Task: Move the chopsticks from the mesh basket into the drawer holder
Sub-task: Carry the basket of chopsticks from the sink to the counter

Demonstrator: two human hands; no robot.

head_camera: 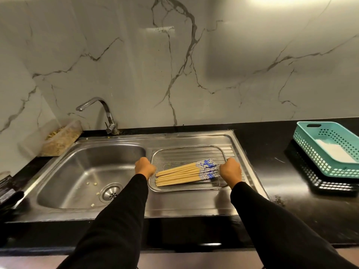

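A rectangular steel mesh basket [186, 150] rests on the ribbed draining board of the sink. Inside it lie several wooden chopsticks [180, 174] side by side, their blue-and-white patterned ends pointing right. My left hand [144, 166] grips the basket's left rim. On the opposite side, my right hand [230, 171] is closed around the right rim, next to the patterned ends. Both arms wear black sleeves. No drawer or drawer holder is in view.
The steel sink bowl [64, 183] lies left of the basket, with small food scraps near its drain [111, 193]. A curved tap [105, 117] stands behind it. A teal plastic basket [328, 150] sits on the black counter [272, 156] at the right. A clear container of crumbs [62, 138] leans at the back left.
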